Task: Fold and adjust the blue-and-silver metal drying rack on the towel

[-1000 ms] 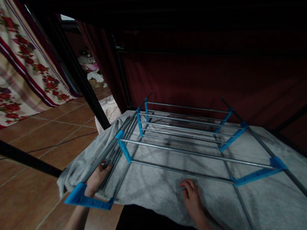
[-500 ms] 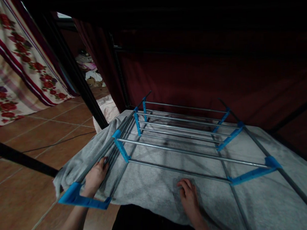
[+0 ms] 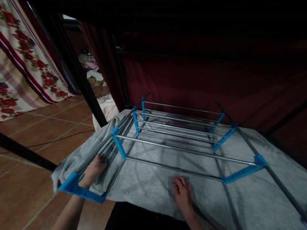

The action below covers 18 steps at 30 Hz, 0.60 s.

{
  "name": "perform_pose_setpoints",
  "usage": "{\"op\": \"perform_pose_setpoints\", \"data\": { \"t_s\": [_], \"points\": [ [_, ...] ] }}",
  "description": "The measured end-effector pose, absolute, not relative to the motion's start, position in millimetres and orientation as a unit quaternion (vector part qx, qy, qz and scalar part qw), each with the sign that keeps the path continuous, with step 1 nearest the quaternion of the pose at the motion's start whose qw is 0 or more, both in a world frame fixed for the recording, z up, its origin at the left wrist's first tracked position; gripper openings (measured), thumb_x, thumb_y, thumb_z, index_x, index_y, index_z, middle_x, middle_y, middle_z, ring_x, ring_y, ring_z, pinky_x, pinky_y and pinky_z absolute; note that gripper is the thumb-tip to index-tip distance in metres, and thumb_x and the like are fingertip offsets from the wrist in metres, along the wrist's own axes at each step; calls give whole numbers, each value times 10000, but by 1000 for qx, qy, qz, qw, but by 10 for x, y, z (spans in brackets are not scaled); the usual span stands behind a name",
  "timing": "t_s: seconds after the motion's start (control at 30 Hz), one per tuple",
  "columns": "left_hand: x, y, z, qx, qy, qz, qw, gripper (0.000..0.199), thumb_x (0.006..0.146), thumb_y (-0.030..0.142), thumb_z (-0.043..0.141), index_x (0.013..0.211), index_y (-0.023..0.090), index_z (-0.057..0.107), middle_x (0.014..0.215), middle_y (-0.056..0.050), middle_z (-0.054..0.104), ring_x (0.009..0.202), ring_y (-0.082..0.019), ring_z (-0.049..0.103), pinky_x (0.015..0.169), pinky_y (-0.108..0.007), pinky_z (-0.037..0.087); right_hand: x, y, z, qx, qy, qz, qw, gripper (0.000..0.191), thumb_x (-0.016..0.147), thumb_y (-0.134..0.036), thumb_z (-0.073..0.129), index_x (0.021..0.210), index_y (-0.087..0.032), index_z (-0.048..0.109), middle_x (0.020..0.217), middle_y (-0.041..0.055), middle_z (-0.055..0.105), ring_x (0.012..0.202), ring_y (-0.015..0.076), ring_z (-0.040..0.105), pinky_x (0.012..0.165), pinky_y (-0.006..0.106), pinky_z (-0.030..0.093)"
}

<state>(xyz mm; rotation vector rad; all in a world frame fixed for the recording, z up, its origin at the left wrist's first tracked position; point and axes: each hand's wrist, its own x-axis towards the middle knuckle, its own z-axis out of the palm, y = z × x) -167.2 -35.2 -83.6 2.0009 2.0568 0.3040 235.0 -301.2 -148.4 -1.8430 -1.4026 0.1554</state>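
A partly built rack of grey metal tubes (image 3: pixel 184 146) with blue plastic connectors (image 3: pixel 120 147) lies on a grey blanket (image 3: pixel 150 182). Reaching through its left end, my left hand (image 3: pixel 94 169) is closed around part of a bundle of loose metal tubes (image 3: pixel 113 155), its fingertips partly hidden by them. My right hand (image 3: pixel 181 193) rests on the blanket in front of the rack, fingers loosely bent and nothing in them. One blue connector (image 3: pixel 82 192) at the rack's near left corner sits over my left forearm.
Black bed-frame posts (image 3: pixel 79 77) stand at the left, with a dark beam overhead. A maroon curtain (image 3: pixel 192 80) hangs behind the rack. Beyond the left side are a tiled floor (image 3: pixel 50 122), a black cable (image 3: pixel 61 138) and a hanging floral cloth (image 3: pixel 23 62).
The view has shifted slightly, so the rack and my right hand appear a little further left. My left hand stays at the tube bundle, its fingers now less visible.
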Motion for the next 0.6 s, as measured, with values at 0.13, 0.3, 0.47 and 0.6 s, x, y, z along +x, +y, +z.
{"op": "perform_pose_setpoints", "data": {
  "t_s": [0.13, 0.3, 0.47, 0.6],
  "points": [
    [-1588, -404, -778, 653, 742, 76, 132, 546, 843, 366, 508, 1304, 76, 536, 1146, -237, 729, 1053, -371, 723, 838, -416, 567, 2342, -3009, -1481, -727, -557, 59, 398, 391, 800, -4, 413, 908, -246, 701, 981, 37, 711, 960, 210, 664, 891, 359, 483],
    [-1563, -497, -763, 685, 719, 69, 97, 543, 904, 369, 440, 1383, 122, 502, 1143, -208, 742, 996, -346, 735, 791, -401, 559, 2343, -3002, -1488, -722, -559, 47, 404, 391, 784, 32, 432, 894, -242, 688, 988, 33, 707, 960, 205, 667, 904, 347, 483],
    [-1545, -587, -775, 701, 709, 44, 62, 571, 946, 356, 381, 1434, 83, 499, 1355, -251, 651, 1135, -366, 689, 881, -431, 550, 2346, -2996, -1500, -727, -558, 42, 398, 389, 774, 47, 462, 888, -247, 689, 970, 20, 703, 947, 202, 671, 886, 332, 475],
    [-1509, -649, -759, 714, 698, 42, 38, 582, 973, 337, 339, 1448, 40, 501, 1366, -279, 630, 1152, -391, 675, 902, -459, 539, 2347, -2995, -1506, -725, -559, 47, 400, 398, 779, 50, 457, 907, -242, 694, 986, 22, 699, 957, 195, 665, 894, 330, 465]
  ]
}}
